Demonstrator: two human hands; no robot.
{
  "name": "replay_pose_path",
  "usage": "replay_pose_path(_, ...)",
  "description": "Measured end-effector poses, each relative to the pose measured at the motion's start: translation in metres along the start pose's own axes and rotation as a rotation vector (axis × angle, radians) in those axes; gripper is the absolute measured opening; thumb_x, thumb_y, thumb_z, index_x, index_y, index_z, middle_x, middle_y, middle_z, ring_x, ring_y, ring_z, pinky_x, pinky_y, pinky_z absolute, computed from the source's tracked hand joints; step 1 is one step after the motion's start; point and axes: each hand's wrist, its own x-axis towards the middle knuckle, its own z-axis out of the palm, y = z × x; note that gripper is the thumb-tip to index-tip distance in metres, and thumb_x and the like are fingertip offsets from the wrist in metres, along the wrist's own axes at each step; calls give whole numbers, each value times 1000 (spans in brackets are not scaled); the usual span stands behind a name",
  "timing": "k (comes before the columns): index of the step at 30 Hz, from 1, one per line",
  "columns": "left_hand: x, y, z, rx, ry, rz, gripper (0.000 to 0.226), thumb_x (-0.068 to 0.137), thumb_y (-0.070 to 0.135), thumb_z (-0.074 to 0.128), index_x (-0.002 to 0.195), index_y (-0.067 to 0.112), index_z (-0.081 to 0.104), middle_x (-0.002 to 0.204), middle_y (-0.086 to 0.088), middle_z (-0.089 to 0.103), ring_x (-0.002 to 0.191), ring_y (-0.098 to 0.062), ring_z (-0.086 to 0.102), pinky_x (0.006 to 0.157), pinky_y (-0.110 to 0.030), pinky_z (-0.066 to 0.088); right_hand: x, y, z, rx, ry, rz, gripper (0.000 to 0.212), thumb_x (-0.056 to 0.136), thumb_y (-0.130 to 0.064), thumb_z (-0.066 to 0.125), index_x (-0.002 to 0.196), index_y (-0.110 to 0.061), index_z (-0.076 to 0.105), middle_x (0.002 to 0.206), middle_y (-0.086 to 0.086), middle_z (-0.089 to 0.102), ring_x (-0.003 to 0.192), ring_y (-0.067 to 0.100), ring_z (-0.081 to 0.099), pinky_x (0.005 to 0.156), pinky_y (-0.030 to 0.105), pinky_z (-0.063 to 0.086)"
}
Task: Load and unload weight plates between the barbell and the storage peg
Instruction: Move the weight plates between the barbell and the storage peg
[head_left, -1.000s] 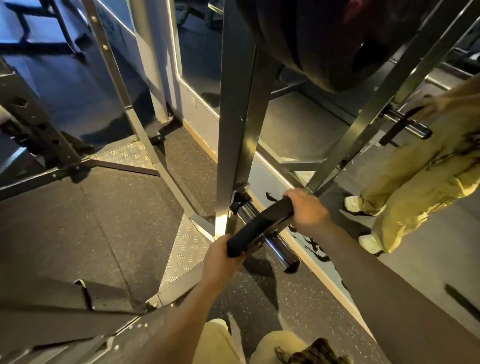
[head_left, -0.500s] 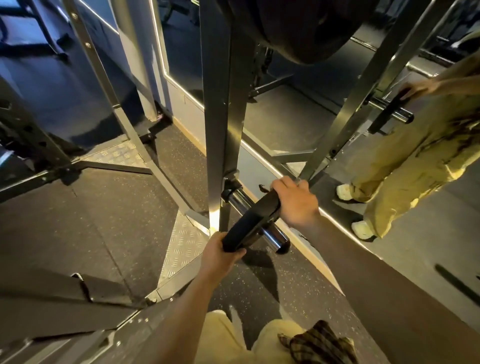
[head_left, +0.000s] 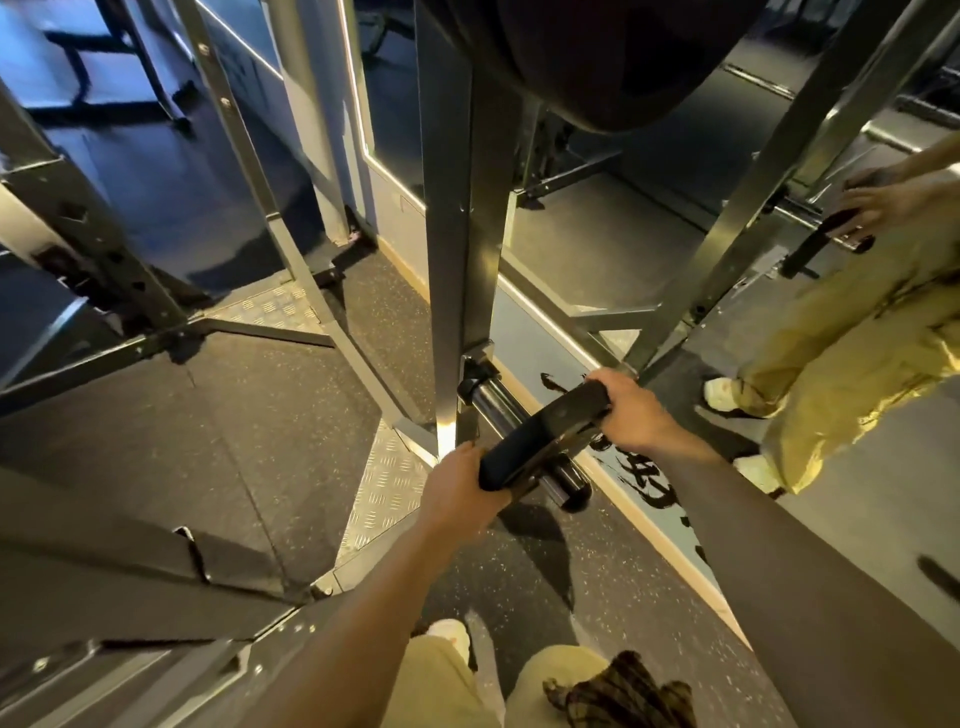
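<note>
Gripped at opposite rims by the left hand and right hand, fingers curled round its edge, the black weight plate sat threaded on the storage peg low on the rack upright.

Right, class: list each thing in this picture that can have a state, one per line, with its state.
Plate: on the peg, partway along, gripped at both ends.
Peg: fixed low on the post, tip bare beyond the plate.
Left hand: grips the plate's near edge.
Right hand: grips the plate's far edge.
Big plates: hanging high on the rack, untouched.
Post: upright, carries the peg.
</note>
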Motion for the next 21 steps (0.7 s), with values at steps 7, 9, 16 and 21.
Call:
replay_pose_path(7, -24, -33, 30, -339, -44, -175, 40, 83, 3, 69, 117, 19, 58, 99, 6, 65, 98, -17, 62, 74, -13, 41, -45, -39, 11, -546, 87, -97, 58, 84, -15, 68, 134, -23, 39, 135, 2, 40, 123, 37, 37, 87, 40, 48)
replay_pose_path(9, -24, -35, 35, -353, -27, -174, 38, 83, 1, 68, 117, 16, 59, 94, 7, 65, 90, -14, 63, 69, -10, 43, -50, -44, 15, -597, 101, -91, 63, 82, -15, 70, 136, -23, 37, 137, 3, 39, 125, 39, 36, 85, 40, 50)
replay_pose_path(16, -21, -14, 25, -134, -15, -80, 37, 82, 15, 73, 117, 19, 62, 99, 4, 68, 91, -13, 62, 81, -24, 49, -34, -9, -2, -263, 32, -47, 41, 86, -11, 62, 122, -26, 49, 127, -1, 45, 114, 29, 44, 88, 38, 41)
replay_pose_path(21, -10, 26, 11, 77, -89, 54, 24, 86, 28, 68, 109, 24, 62, 82, 13, 59, 76, -5, 55, 72, -16, 43, -14, 17, -7, 62, -52, 27, 31, 86, 0, 63, 115, -6, 58, 117, 12, 57, 109, 25, 53, 86, 27, 38)
